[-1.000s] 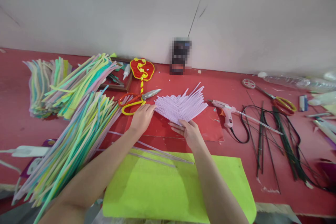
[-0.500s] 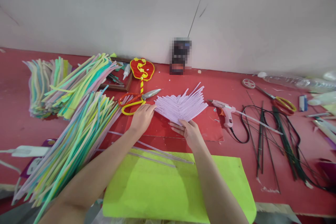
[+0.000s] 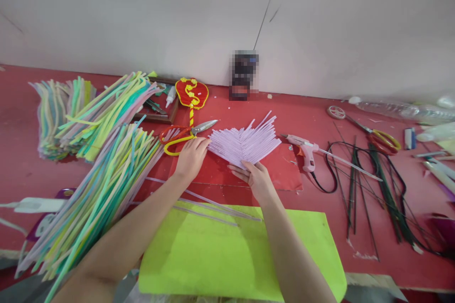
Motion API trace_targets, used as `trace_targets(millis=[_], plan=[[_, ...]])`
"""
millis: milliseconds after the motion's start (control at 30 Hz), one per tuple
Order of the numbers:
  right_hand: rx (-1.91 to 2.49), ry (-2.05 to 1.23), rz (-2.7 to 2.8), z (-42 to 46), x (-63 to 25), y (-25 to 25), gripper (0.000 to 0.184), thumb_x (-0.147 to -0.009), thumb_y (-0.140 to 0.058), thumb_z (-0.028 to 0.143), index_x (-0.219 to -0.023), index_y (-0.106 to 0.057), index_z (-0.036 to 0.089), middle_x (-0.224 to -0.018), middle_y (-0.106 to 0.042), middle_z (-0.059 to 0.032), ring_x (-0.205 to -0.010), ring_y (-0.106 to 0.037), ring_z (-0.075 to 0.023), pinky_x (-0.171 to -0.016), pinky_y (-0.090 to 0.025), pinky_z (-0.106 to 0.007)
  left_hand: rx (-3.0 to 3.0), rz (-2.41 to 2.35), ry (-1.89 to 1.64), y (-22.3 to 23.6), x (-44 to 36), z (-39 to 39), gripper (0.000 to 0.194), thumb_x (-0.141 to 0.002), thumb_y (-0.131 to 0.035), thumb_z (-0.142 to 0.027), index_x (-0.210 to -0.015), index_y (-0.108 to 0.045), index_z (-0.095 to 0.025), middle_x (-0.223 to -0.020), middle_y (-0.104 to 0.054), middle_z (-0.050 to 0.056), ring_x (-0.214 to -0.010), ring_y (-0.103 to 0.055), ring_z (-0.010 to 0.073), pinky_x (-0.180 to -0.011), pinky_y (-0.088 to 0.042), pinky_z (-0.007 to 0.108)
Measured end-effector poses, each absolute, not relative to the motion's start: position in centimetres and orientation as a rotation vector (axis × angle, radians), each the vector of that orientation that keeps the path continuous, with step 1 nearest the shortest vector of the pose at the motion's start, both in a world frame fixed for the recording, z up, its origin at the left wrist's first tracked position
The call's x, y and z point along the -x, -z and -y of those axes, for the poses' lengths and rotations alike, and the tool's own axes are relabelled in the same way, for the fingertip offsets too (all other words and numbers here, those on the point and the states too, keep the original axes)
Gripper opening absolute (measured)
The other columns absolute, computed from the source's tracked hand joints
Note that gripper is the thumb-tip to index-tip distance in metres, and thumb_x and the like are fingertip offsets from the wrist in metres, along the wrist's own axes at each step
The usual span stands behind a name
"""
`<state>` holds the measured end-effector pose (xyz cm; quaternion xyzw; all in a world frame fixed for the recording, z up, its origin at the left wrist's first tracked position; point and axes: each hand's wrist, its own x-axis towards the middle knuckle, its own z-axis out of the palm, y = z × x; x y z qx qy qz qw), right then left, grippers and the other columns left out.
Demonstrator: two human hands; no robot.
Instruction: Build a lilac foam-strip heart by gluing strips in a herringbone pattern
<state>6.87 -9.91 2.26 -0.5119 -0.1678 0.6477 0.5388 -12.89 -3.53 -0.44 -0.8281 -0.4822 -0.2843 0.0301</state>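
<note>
A fan of pale purple pipe cleaners (image 3: pixel 245 144), joined along a V-shaped middle line, lies over a red sheet (image 3: pixel 280 170). My right hand (image 3: pixel 254 175) pinches its lower point between thumb and fingers. At its left edge, the fingertips of my left hand (image 3: pixel 194 156) are closed around the pipe cleaner ends. Just behind the left hand are scissors (image 3: pixel 177 139) with red and yellow handles, their blades pointing right. Loose purple pipe cleaners (image 3: pixel 220 208) lie below the hands, partly on a lime-green sheet (image 3: pixel 234 255).
Bundles of coloured pipe cleaners (image 3: pixel 103 189) fill the left side. A pink glue gun (image 3: pixel 308 151) with its cord lies to the right, near dark green stems (image 3: pixel 386 194) and other scissors (image 3: pixel 377 137). A red-yellow fan ornament (image 3: pixel 192 93) and a pixelated object (image 3: pixel 243 75) stand behind.
Almost nothing differs. The view has shifted very slightly, and both hands keep their places on the purple pipe cleaners.
</note>
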Motion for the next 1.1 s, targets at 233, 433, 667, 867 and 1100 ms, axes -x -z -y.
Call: trace_targets(millis=[233,433,667,867,1100], plan=[[1.210,-1.552,0.395,9.90,-6.96,-2.20,0.024,-0.074,-0.063,0.016,-0.098,-0.057,0.015,-0.091,-0.073,-0.0088,-0.081,-0.072,-0.0236,-0.077,-0.060,-0.034,2.568,1.467,0.825,0.45,12.91,3.57,0.025,-0.088,-0.049,-0.010,-0.109,-0.059,-0.016,-0.099,-0.067,0.008,-0.094,-0.061,0.0227,-0.086,-0.049,0.037],[1.205,-1.552,0.348,9.72,-7.04,-2.25,0.020,-0.073,-0.064,0.016,-0.092,-0.058,0.014,-0.083,-0.074,-0.0074,-0.075,-0.072,-0.0218,-0.072,-0.060,-0.031,2.567,1.454,0.806,0.47,12.94,3.65,0.026,-0.087,-0.049,-0.010,-0.110,-0.060,-0.017,-0.101,-0.067,0.008,-0.096,-0.061,0.0233,-0.089,-0.048,0.039],[1.209,-1.539,0.378,9.86,-6.92,-2.30,0.018,-0.074,-0.063,0.016,-0.091,-0.058,0.014,-0.086,-0.073,-0.0085,-0.078,-0.072,-0.0230,-0.076,-0.060,-0.034,2.567,1.423,0.805,0.19,12.99,3.73,0.019,-0.088,-0.052,-0.014,-0.103,-0.063,-0.018,-0.098,-0.068,0.007,-0.093,-0.062,0.0229,-0.088,-0.048,0.039],[1.226,-1.545,0.382,9.83,-6.84,-2.48,0.020,-0.073,-0.065,0.017,-0.091,-0.056,0.016,-0.085,-0.073,-0.0076,-0.076,-0.072,-0.0225,-0.075,-0.060,-0.034,2.569,1.419,0.820,0.16,13.06,3.68,0.017,-0.089,-0.051,-0.013,-0.097,-0.065,-0.019,-0.092,-0.069,0.006,-0.089,-0.062,0.0215,-0.089,-0.047,0.039],[1.246,-1.536,0.395,9.79,-6.70,-2.42,0.023,-0.072,-0.063,0.016,-0.094,-0.055,0.016,-0.086,-0.073,-0.0084,-0.076,-0.072,-0.0236,-0.074,-0.060,-0.034,2.581,1.449,0.814,0.55,13.30,3.55,0.015,-0.087,-0.056,-0.014,-0.099,-0.064,-0.018,-0.093,-0.069,0.006,-0.090,-0.062,0.0225,-0.088,-0.048,0.039]])
